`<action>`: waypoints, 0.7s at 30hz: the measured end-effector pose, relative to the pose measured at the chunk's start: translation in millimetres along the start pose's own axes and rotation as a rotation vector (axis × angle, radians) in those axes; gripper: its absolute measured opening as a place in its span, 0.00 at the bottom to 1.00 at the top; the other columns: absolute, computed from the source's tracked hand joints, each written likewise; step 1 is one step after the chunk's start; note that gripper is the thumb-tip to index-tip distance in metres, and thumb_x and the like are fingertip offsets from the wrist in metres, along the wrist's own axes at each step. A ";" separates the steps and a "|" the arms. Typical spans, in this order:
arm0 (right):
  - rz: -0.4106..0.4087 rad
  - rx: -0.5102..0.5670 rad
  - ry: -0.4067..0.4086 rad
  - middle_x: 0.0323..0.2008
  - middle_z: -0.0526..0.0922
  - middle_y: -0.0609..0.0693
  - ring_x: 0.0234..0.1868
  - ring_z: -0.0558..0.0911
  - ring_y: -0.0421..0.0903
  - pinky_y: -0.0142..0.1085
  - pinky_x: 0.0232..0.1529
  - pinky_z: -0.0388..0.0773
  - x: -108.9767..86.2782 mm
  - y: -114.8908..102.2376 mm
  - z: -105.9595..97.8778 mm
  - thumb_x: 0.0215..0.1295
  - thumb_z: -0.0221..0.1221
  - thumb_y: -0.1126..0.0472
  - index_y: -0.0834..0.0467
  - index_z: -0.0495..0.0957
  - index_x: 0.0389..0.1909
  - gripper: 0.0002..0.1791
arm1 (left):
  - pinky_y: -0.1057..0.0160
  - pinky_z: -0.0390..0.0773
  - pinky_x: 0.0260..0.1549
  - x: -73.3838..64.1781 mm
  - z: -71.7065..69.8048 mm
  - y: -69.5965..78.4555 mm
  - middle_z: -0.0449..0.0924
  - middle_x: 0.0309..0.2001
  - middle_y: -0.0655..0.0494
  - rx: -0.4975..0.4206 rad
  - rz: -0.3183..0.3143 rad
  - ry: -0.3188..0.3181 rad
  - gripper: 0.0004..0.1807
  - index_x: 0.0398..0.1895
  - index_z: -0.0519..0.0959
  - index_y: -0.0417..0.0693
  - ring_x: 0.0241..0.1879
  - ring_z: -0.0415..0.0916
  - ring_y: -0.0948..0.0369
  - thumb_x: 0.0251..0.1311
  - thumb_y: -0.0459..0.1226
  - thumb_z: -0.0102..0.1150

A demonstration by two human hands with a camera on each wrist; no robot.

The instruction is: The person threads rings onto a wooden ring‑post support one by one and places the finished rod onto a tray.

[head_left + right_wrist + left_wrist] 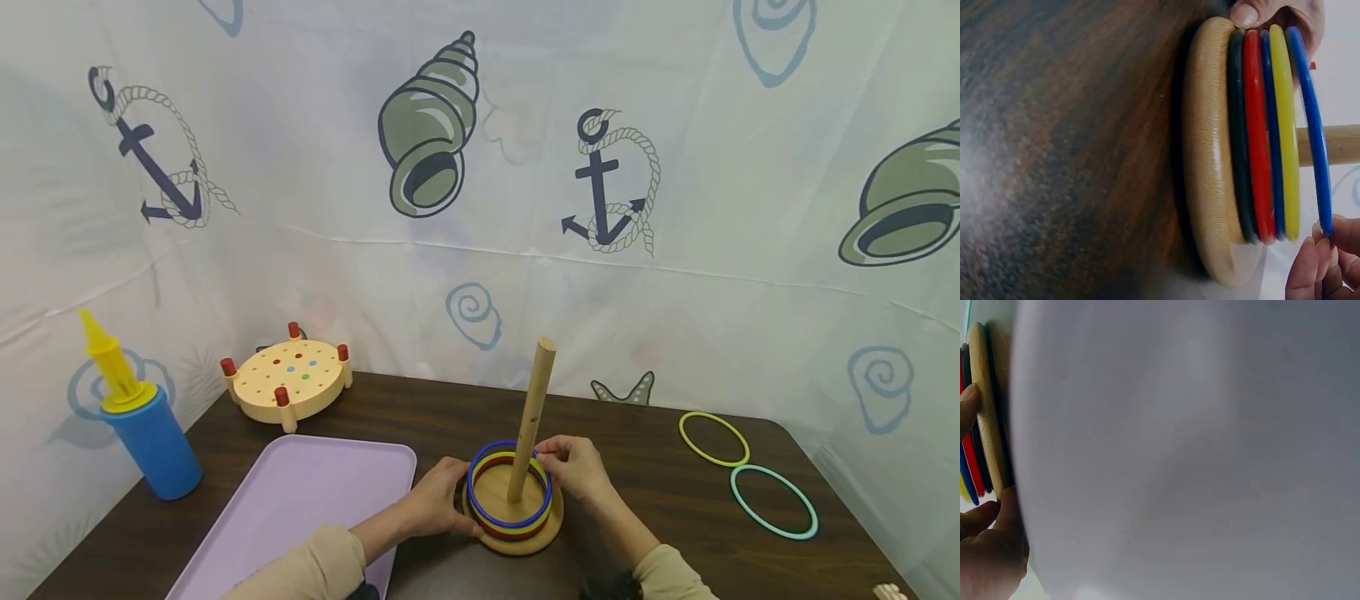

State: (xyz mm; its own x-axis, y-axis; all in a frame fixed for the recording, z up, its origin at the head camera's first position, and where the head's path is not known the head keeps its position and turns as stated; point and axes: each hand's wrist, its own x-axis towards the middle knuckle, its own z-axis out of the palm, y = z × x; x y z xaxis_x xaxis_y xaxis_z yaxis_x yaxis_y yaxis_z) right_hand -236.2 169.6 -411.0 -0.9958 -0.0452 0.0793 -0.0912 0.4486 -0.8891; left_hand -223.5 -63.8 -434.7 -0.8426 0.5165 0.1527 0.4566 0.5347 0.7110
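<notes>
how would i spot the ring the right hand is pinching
On the dark table, find the upright wooden peg. Around it, look for the topmost ring, pinched at its edge by the right hand. It is blue and tilted, lifted on that side off the yellow ring beneath, while the other blue ring sits below the yellow one.

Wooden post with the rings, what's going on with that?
A person's right hand pinches the top blue ring, which is tilted around the wooden post, its pinched side raised above the yellow ring beneath. The left hand holds the wooden base at its edge. Lower down are a second blue ring, a red ring and a dark ring. Two loose rings lie on the table.
</notes>
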 end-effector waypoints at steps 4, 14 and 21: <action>0.016 -0.033 0.018 0.18 0.75 0.46 0.17 0.70 0.39 0.29 0.18 0.70 0.1 2.8 2.9 0.57 0.59 0.71 0.66 0.82 0.31 0.03 | 0.46 0.69 0.54 -0.4 0.0 0.4 0.71 0.50 0.42 -0.007 -0.006 0.003 0.42 0.54 0.72 0.31 0.52 0.69 0.48 0.29 0.38 0.79; 0.009 -0.079 0.041 0.20 0.77 0.46 0.18 0.71 0.39 0.28 0.19 0.70 -0.3 5.8 5.1 0.56 0.60 0.71 0.64 0.82 0.29 0.03 | 0.47 0.69 0.54 -0.1 -0.4 0.2 0.71 0.51 0.42 -0.004 -0.010 0.005 0.44 0.55 0.71 0.30 0.52 0.70 0.48 0.29 0.39 0.79; -0.014 -0.103 0.050 0.20 0.77 0.47 0.19 0.71 0.39 0.28 0.19 0.70 -4.1 6.9 5.9 0.53 0.61 0.72 0.64 0.82 0.28 0.03 | 0.47 0.68 0.55 0.0 0.6 -1.0 0.71 0.51 0.41 0.005 -0.009 0.003 0.45 0.55 0.70 0.28 0.52 0.70 0.47 0.29 0.39 0.79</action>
State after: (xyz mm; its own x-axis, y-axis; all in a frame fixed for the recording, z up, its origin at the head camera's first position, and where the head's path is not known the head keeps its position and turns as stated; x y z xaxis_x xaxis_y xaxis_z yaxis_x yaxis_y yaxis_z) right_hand -232.7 167.6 -420.1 -0.9932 -0.0082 0.1160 -0.1022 0.5381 -0.8367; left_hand -223.8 -64.0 -435.8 -0.8477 0.5093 0.1483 0.4502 0.5429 0.7089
